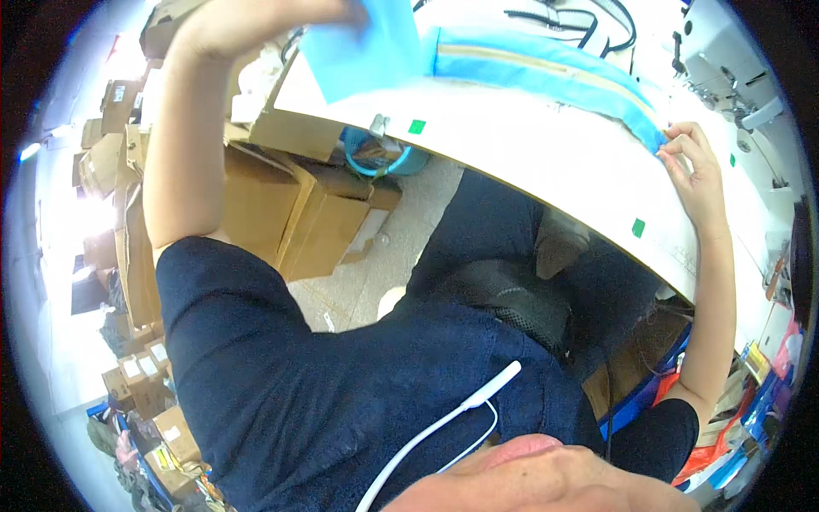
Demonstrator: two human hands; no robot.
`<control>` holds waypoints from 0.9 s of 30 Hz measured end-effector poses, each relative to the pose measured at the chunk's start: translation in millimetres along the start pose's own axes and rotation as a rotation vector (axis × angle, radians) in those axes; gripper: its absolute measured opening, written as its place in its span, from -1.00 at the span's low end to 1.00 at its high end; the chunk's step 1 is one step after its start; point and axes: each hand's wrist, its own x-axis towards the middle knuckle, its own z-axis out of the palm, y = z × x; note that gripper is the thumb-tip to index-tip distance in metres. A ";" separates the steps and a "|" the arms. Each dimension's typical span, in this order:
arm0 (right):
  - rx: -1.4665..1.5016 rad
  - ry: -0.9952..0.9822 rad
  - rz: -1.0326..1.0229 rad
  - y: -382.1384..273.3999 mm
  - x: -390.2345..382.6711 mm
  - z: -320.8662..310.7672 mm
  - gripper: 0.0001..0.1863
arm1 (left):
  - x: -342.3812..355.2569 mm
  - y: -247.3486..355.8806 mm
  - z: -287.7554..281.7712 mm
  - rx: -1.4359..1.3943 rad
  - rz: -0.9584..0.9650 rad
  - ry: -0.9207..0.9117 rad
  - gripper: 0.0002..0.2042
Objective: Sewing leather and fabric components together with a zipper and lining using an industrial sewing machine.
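Observation:
My left hand (328, 15) is blurred at the top edge, closed on a flat light-blue piece (363, 64) that hangs over the left part of the white table (512, 136). To its right lies a long blue fabric strip (503, 68) with a cream zipper band (537, 62) along it. My right hand (691, 162) pinches the right end of this strip near the table's front edge. The left fingertips are smeared by motion.
Black straps (597, 26) lie behind the strip. White machinery (725, 77) stands at the upper right. A blue bucket (375, 166) and cardboard boxes (328, 230) are below the table to the left. Small boxes (136, 375) and colourful materials (759, 410) flank me.

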 end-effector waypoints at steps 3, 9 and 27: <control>-0.019 -0.015 -0.007 -2.0 -4.0 0.6 -0.85 | 47.5 47.6 3.4 -0.478 0.334 -0.223 -0.66; 0.011 -0.007 0.050 -9.4 -11.5 -4.2 -0.84 | 71.7 90.0 12.3 -0.358 -0.030 -0.056 -0.80; -0.133 0.016 -0.047 -6.9 -7.4 -9.0 -0.89 | 244.6 103.2 204.5 -0.006 0.371 -0.021 -0.76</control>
